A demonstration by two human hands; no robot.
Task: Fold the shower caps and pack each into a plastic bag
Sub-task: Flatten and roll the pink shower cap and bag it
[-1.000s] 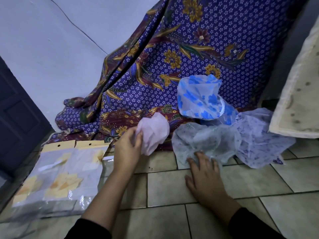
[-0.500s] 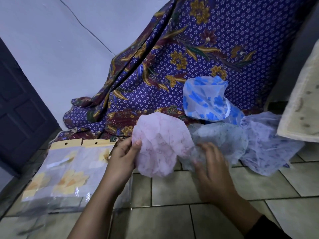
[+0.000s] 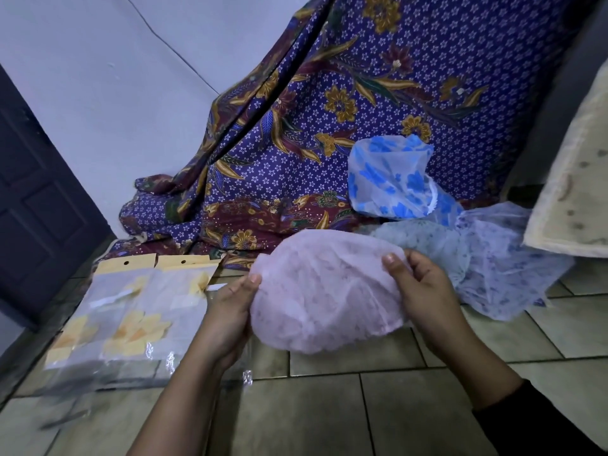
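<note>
Both hands pinch a pink shower cap [image 3: 325,297] above the tiled floor [image 3: 329,406], left hand [image 3: 230,311] and right hand [image 3: 424,291] at opposite edges, stretching it flat, likely for folding; plastic bags [image 3: 131,314] wait just left

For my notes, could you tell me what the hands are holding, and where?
Both hands, left and right, hold the pink shower cap by its opposite side edges.
</note>
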